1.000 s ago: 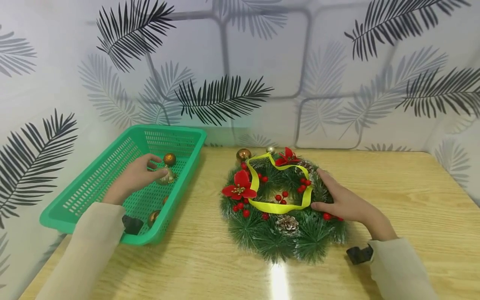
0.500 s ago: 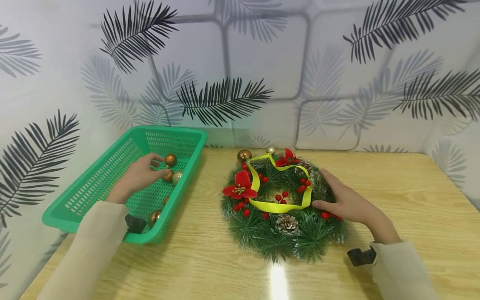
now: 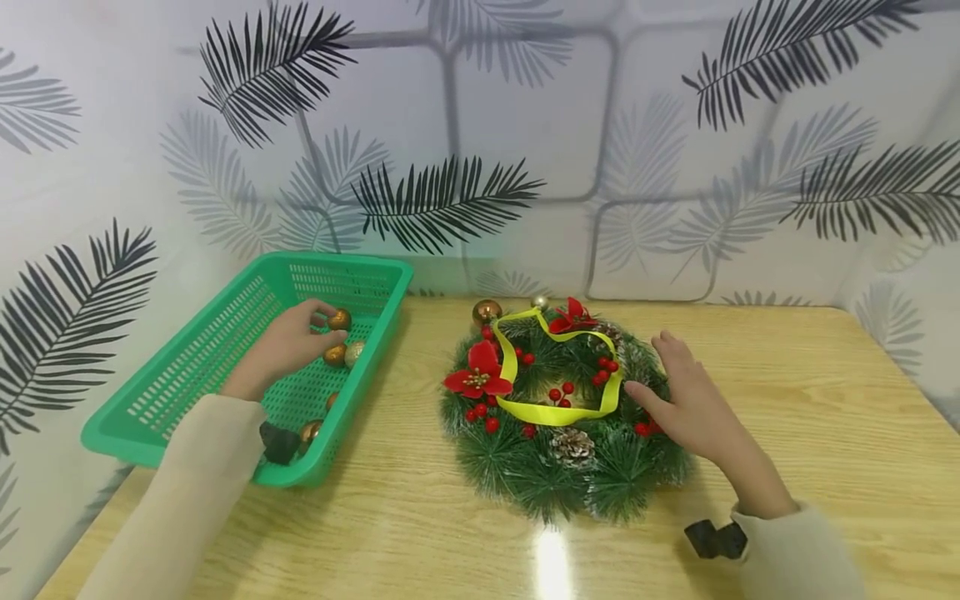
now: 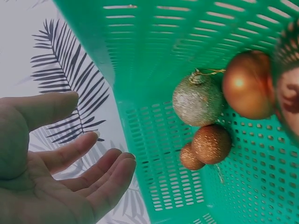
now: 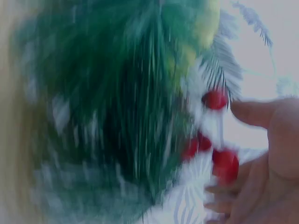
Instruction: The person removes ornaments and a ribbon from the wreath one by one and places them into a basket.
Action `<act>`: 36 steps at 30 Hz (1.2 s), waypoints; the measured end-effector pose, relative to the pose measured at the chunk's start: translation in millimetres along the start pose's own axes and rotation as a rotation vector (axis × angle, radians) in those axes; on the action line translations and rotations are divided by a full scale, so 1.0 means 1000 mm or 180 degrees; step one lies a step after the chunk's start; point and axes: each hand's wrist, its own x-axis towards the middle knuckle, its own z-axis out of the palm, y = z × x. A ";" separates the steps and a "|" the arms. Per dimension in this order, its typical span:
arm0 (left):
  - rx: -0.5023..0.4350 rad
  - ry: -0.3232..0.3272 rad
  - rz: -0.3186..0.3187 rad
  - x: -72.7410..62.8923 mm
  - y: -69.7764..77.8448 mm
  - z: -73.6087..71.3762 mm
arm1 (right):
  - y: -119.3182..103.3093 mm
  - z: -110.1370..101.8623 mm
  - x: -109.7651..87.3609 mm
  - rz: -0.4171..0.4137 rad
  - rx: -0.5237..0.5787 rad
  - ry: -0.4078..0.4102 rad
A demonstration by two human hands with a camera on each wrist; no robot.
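Observation:
Over the green plastic basket (image 3: 366, 375), my left hand (image 3: 288, 346) hovers with relaxed fingers and holds nothing. Its fingertips are near small copper glitter baubles (image 4: 211, 143). A pale gold glitter bauble (image 4: 198, 100) rests against the basket wall beside a satin copper bauble (image 4: 250, 84). To the right on the table lies a green Christmas wreath (image 3: 495, 462), with a loop of yellow ribbon (image 3: 555, 415) on top. Beside its right edge is my right hand (image 3: 693, 408), fingers spread, close to a sprig of red berries (image 5: 225, 165). The right wrist view is blurred.
Red poinsettias (image 3: 480, 371) and a pine cone (image 3: 573, 447) decorate the wreath. A shiny copper bauble (image 3: 487, 312) and a small gold one (image 3: 540, 302) sit at its back edge. Behind the wooden table (image 3: 420, 500) hangs a leaf-patterned backdrop (image 3: 525, 242).
The pale gold bauble, earlier at my left fingertips, now lies in the basket against its right side. My right hand has come away from the wreath and moved slightly right, fingers spreading.

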 end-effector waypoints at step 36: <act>-0.0184 -0.0098 0.0398 0.037 0.086 0.030 | -0.051 0.067 -0.014 0.0844 -0.0623 0.0388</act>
